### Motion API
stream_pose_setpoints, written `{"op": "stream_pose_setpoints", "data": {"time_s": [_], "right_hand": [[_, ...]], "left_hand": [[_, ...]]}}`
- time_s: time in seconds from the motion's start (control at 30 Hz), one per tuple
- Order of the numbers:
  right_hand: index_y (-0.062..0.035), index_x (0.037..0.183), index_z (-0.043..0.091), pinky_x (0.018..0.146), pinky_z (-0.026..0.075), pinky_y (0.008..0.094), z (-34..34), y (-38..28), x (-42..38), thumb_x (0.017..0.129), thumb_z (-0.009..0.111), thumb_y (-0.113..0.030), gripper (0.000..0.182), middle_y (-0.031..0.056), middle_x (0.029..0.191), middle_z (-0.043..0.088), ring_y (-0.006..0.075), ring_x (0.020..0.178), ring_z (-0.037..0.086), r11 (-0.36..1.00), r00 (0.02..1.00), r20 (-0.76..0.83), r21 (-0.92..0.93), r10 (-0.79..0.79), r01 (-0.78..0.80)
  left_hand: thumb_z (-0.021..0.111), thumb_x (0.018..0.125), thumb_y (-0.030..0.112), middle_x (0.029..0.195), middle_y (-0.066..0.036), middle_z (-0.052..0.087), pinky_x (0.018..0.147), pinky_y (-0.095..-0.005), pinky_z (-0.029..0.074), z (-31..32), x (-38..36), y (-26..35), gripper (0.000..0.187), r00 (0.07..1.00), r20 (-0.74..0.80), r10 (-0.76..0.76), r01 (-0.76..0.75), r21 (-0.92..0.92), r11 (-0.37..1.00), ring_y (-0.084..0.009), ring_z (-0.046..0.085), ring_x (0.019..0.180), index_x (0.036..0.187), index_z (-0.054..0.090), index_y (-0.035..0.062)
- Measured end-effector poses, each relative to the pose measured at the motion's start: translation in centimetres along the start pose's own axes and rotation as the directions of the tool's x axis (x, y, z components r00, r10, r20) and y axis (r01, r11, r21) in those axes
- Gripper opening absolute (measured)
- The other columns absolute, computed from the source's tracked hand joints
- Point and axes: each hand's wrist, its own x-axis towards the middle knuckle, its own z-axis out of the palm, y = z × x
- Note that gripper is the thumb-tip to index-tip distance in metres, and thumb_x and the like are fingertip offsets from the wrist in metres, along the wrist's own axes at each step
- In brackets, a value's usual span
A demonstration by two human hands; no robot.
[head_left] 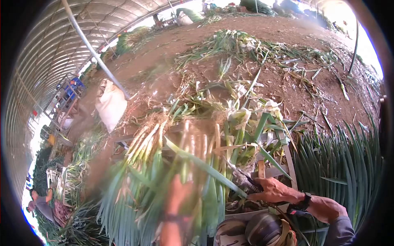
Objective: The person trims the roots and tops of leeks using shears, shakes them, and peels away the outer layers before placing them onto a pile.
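Note:
Blurred by motion, my left hand (180, 192) is over the pale stalks of a spread row of green onions (154, 168); its fingers are smeared. Their roots point away from me and the green leaves hang toward me. My right hand (271, 190) is closed around a dark, slim tool (248, 177) whose narrow end points up and left toward the onions. A long loose green leaf (205, 166) slants across the stalks, its lower end near my right fingers. Peeled leaves and white skins (242, 117) are heaped just beyond the row.
Dense upright onion greens (334, 172) stand on the right. A white sack (111, 105) rests beside a slanted metal pole (92, 49). Onion trimmings (234, 43) litter the brown ground ahead. Another person (43, 205) is at the far left, among onion piles.

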Motion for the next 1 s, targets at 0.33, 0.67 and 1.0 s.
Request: {"op": "stream_pose_setpoints", "data": {"time_s": [0.33,0.67,1.0], "right_hand": [[0.0038,0.095,0.058,0.067,0.052,0.0487,1.0,0.0,0.6,0.081,0.076,-0.053,0.061,0.0250,0.074,0.066,0.0440,0.072,0.066,0.976,0.994,-0.069,-0.204,-0.087,0.071],[0.0043,0.103,0.057,0.063,0.051,0.0496,1.1,2.4,0.0,0.078,0.079,-0.052,0.065,0.0237,0.072,0.065,0.0435,0.070,0.066,0.964,0.988,-0.108,-0.256,-0.109,0.078],[0.0047,0.097,0.055,0.061,0.050,0.0481,1.0,1.8,-0.9,0.081,0.076,-0.054,0.065,0.0228,0.073,0.064,0.0408,0.067,0.065,0.948,0.991,-0.037,-0.299,-0.128,0.111]], "left_hand": [[0.080,0.081,0.028,0.141,-0.022,0.054,0.111,-0.0495,0.038,-0.2,0.5,-0.3,0.077,0.924,-0.258,0.283,-0.184,0.349,0.919,-0.0370,0.051,0.128,0.145,0.045,0.0054],[0.062,0.094,0.006,0.112,-0.014,0.060,0.076,-0.0357,0.059,5.6,2.0,6.5,0.033,0.725,0.345,0.596,-0.680,0.499,0.538,-0.0253,0.062,0.096,0.127,0.064,0.0041],[0.064,0.096,0.018,0.131,-0.017,0.059,0.095,-0.0427,0.055,-5.2,7.8,11.5,0.058,0.724,-0.608,0.326,-0.355,0.078,0.932,-0.0251,0.060,0.118,0.146,0.042,-0.0006]]}}
